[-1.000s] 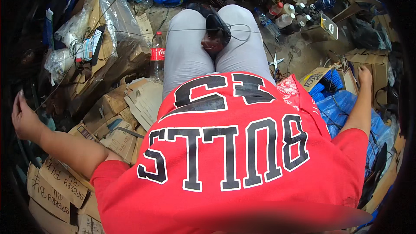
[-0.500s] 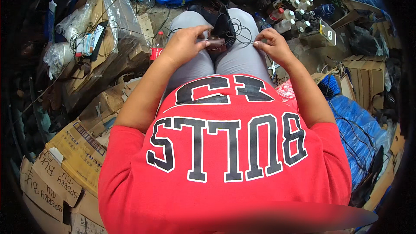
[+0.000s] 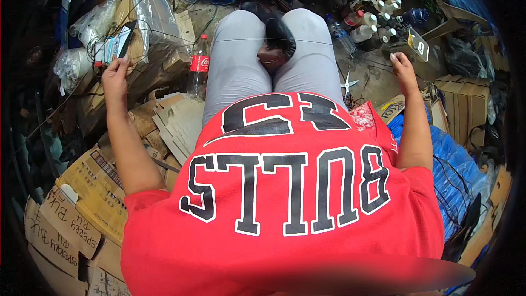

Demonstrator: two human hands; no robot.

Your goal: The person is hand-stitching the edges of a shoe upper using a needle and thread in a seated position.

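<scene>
A dark leather shoe (image 3: 275,53), black with a brown part, is wedged between my knees. A thin dark thread (image 3: 241,39) runs nearly straight across it and over both thighs. Far out to the left, my left hand (image 3: 115,77) is closed in a pinch on the thread, beside a pile of plastic and cardboard. My right hand (image 3: 404,71) is spread equally wide on the other side, its fingers pinched on the thread. Where the thread meets the shoe is too fine to make out.
A bottle with a red cap and label (image 3: 199,66) stands by my left thigh. Scissors (image 3: 348,85) lie near my right thigh. Several small bottles (image 3: 364,33) stand at the far right. Cardboard (image 3: 90,186) is stacked left, blue plastic sheeting (image 3: 452,170) right.
Both hands have moved apart, away from the shoe to left and right. The loose loops of thread above my right thigh have drawn out into a taut line.
</scene>
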